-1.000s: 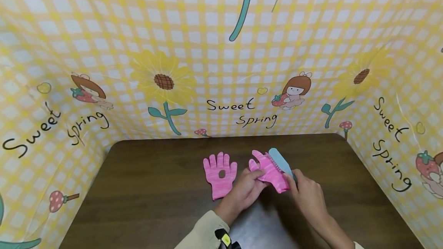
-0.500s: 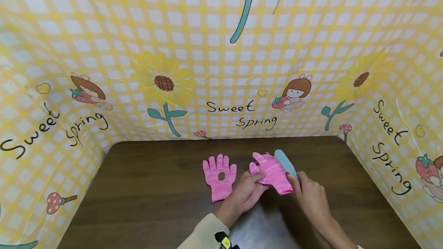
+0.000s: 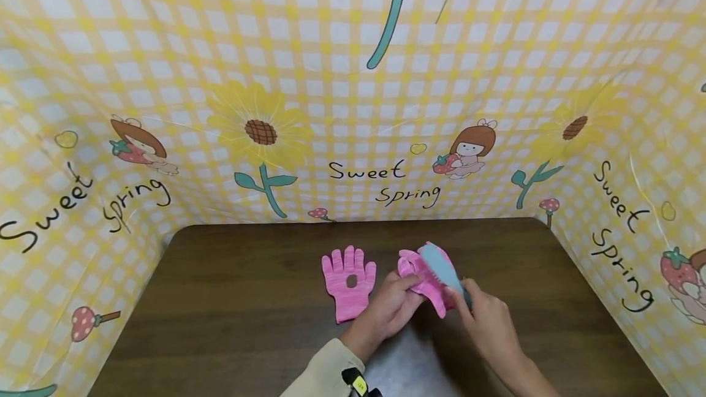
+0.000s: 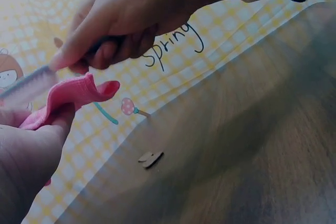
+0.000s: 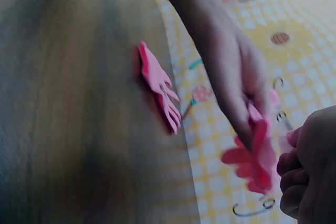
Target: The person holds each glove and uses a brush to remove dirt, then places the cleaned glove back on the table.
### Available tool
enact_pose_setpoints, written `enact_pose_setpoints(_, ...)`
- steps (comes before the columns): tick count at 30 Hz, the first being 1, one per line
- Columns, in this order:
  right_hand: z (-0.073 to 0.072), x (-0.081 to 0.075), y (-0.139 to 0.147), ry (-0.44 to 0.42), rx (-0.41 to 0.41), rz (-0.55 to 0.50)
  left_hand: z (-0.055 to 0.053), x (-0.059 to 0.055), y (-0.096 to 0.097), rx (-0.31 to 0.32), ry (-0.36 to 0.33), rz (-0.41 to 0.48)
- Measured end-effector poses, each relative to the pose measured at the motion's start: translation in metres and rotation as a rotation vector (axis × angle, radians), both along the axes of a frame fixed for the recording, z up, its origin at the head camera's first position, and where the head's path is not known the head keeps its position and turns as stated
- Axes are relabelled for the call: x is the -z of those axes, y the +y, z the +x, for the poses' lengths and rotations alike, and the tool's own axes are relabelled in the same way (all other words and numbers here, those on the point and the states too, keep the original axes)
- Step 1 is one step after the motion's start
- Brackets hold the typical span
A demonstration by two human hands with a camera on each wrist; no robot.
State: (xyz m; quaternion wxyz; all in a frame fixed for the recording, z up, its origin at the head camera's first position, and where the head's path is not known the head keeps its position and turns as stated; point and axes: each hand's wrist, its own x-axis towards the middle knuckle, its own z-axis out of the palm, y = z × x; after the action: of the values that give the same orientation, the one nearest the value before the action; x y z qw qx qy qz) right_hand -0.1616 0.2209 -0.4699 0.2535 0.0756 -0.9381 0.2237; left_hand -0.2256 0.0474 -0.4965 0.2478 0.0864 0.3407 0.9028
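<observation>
My left hand [image 3: 393, 306] pinches a pink knit glove [image 3: 434, 299] above the right part of the table, thumb on top. In my right hand [image 3: 493, 326] is the handle of a light blue brush [image 3: 440, 267], its head lying across the glove with the bristles turned toward the fabric. The left wrist view shows the glove [image 4: 74, 92] bent up around the brush [image 4: 27, 86]. A second pink glove [image 3: 349, 306] lies flat to the left, fingers pointing away, with a dark round spot on its palm.
The dark wooden table [image 3: 231, 299] has rounded far corners. A yellow checked cloth [image 3: 353, 115] with printed flowers stands around its back and sides. The left wrist view shows small tan pieces [image 4: 152, 159] on the tabletop.
The brush has moved right off the glove's middle, then back left over it. The held glove has tilted and folded under it. The left hand and flat glove stay nearly in place.
</observation>
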Motion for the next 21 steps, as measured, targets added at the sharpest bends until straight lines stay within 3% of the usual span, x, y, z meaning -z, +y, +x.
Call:
enact_pose_setpoints(3,0.001,0.001,-0.007,0.045,-0.028,0.068,0.0,-0.002,-0.001,0.007,-0.004,0.021)
enact_pose_setpoints(6,0.001,0.002,-0.009,0.057,0.008,0.098,0.002,-0.003,-0.001,0.001,-0.02,0.018)
enact_pose_setpoints(10,0.0,0.002,-0.007,0.048,0.03,0.101,0.002,-0.002,0.001,-0.005,-0.052,0.015)
enact_pose_setpoints(17,-0.003,0.001,-0.001,-0.008,0.064,0.088,0.003,-0.003,0.003,-0.023,-0.023,0.022)
enact_pose_setpoints(21,-0.003,0.0,0.001,-0.023,0.072,0.084,0.003,-0.003,0.006,-0.028,-0.052,0.024)
